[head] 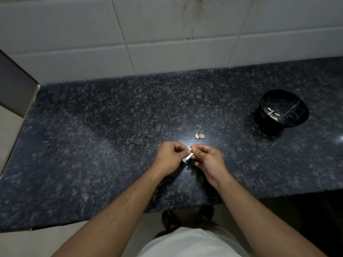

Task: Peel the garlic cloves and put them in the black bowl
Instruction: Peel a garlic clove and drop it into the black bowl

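Nearest to me is my white shirt (193, 242), and past it my two bare forearms reach out over the near edge of the counter (92, 145). My left hand (169, 157) and my right hand (207, 157) meet above the middle of the counter, fingers curled in on both. Between their fingertips I pinch one garlic clove (189, 152), a small pale piece held from both sides: the left fingers close on its near-left end, the right thumb and forefinger on its far-right end. Most of it is hidden by my fingers, so only a short white stretch shows in the gap. Its long axis seems to run slantwise, from near left to far right; which end is the tip I cannot tell. A bright glare on the stone lies right under it.

Just beyond my hands, a little to the right, loose garlic pieces (199, 135) lie on the counter, pale yellow and tan, touching each other; whether they are cloves or skins is too small to tell.

Farther off and well to the right stands the black bowl (289, 115), dark with thin pale veins. Several peeled cloves (272, 113) lie inside it, toward its left wall.

The counter is dark speckled polished stone. At its far edge rises a wall of large pale tiles (167, 34), with a brownish stain near the top. At the far left a grey panel (14, 84) meets the counter's corner.
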